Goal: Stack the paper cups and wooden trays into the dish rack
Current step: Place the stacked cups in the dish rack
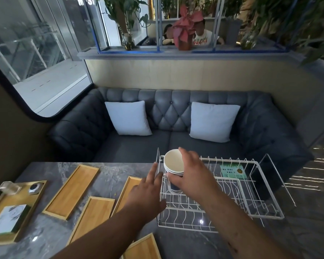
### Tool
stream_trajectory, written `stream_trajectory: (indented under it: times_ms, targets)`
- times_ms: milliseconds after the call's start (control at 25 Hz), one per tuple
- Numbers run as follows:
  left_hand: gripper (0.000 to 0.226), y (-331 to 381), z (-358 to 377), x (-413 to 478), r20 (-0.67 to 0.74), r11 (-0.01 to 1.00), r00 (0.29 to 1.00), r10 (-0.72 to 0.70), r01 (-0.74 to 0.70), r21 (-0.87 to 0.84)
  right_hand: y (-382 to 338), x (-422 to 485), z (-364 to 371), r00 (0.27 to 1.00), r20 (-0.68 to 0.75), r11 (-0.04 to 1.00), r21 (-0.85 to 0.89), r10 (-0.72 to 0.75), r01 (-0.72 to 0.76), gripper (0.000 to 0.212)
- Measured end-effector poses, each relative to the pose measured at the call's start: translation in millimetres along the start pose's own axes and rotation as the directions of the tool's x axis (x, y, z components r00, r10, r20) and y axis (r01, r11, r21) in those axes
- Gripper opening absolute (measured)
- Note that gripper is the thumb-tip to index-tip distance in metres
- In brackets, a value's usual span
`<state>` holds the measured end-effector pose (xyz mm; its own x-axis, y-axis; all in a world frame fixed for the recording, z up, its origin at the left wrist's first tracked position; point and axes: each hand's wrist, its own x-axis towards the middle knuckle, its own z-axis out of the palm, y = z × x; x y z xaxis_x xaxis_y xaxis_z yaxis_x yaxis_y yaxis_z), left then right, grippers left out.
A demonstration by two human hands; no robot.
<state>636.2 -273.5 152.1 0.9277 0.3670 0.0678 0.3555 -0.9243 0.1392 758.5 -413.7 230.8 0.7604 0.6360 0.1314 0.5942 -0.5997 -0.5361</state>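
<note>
A stack of nested white paper cups (173, 165) stands upright in the far left corner of the white wire dish rack (251, 206). My right hand (190, 172) wraps around the stack from the right. My left hand (148, 191) hovers open just left of the rack, fingers spread, holding nothing. Several flat wooden trays lie on the grey marble table: one at the far left (71, 190), one nearer me (93, 219), one partly under my left hand (128, 189) and one at the front edge (142, 248).
A larger wooden tray (36, 199) at the left edge carries a box, a glass piece and a small round device. A green card (233, 171) lies under the rack's far side. A dark tufted sofa (176, 109) with two white cushions is behind the table.
</note>
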Motion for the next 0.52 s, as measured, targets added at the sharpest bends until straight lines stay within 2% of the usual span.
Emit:
stream_trajectory:
  times_ms: [160, 360, 520]
  targets:
    - [0.079, 2, -7, 1, 0.046, 0.999, 0.999, 0.010, -0.008, -0.049, 0, -1, 1, 0.999, 0.025, 1.000, 0.016, 0.025, -0.026, 0.096]
    - [0.068, 1, -13, 0, 0.090, 0.996, 0.996, 0.011, -0.003, -0.088, 6, -10, -2, 0.990, 0.045, 0.990, 0.036, 0.137, -0.139, 0.111]
    - [0.064, 0, -16, 0, 0.096, 0.988, 0.995, 0.030, -0.015, -0.154, 12, -31, -14, 0.983, 0.000, 0.981, -0.070, 0.183, -0.183, 0.092]
